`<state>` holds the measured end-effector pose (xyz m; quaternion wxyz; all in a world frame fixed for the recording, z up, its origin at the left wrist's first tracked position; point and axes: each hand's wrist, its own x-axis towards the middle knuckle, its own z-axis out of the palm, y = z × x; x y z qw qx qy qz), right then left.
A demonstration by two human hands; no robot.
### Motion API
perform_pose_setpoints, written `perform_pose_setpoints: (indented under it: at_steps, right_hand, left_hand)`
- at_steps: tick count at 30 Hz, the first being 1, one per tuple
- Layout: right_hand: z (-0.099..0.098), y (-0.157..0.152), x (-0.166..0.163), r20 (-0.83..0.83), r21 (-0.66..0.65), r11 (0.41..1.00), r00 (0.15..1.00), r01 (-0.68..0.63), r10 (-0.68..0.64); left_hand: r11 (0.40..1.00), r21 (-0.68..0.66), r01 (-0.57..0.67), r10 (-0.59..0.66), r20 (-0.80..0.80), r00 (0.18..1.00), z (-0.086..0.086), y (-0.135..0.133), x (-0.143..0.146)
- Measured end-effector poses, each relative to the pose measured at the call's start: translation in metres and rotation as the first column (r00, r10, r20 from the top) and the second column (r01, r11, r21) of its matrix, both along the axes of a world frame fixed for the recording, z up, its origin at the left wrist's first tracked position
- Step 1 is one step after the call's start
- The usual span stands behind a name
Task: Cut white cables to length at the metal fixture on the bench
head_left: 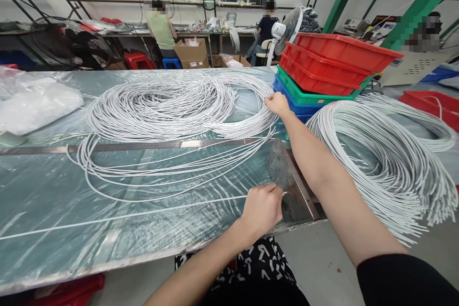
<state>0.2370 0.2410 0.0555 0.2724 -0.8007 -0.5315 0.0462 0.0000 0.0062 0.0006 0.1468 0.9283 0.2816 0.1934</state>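
My left hand (263, 208) is closed round a white cable (158, 210), whose short tip pokes out past the fingers on the right. From this hand the cable runs nearly straight to the left edge of the view. A dark metal fixture (299, 196) with an upright plate sits just beside the hand at the table's front edge. Farther back, my right hand (278, 104) has its fingers pinched at the right rim of a coil of white cables (247, 129). How many strands it grips is hidden. A few looser cables (172, 172) lie curved between both hands.
A steel ruler (154, 146) lies across the table (53, 258). Larger cable coils rest behind it and at right (376, 153). Stacked red, green and blue crates (333, 62) stand beyond my right hand. A plastic bag (39, 100) lies left. People sit behind, near a fan (287, 33).
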Motion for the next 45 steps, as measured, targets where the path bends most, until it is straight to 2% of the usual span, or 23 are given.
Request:
perform_pose_setpoints:
  at_steps: [45]
  right_hand:
    - [0.0,-0.0015,-0.0025,-0.003,0.009,1.0,1.0,0.025,-0.025]
  left_hand:
    - [0.999,-0.008,-0.038,0.038,0.023,0.999,-0.0007,-0.0053,0.0014]
